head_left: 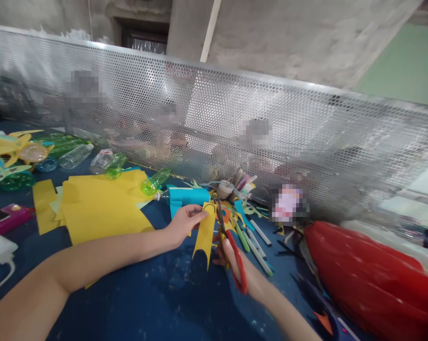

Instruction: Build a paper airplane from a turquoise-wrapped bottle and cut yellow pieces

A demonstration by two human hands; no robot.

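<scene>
My left hand (pixel 187 221) pinches a strip of yellow paper (pixel 203 235) near its upper left edge. The strip hangs upright, with a curved notch cut in its lower end and a dark curved line drawn near the top. My right hand (pixel 231 253) is wrapped round a pair of scissors (pixel 239 270) with red handles, their blades pointing up beside the strip's right edge. Whether the blades touch the paper I cannot tell. Just behind the strip lies a bottle wrapped in blue paper (pixel 190 195).
Yellow sheets (pixel 100 203) lie stacked at left, with plastic bottles (pixel 75 155) behind. Markers (pixel 258 255) and paper scraps lie right of centre. A red plastic bag (pixel 370 270) fills the right side. A perforated metal panel (pixel 136 90) stands along the back. A magenta device (pixel 13 218) sits far left.
</scene>
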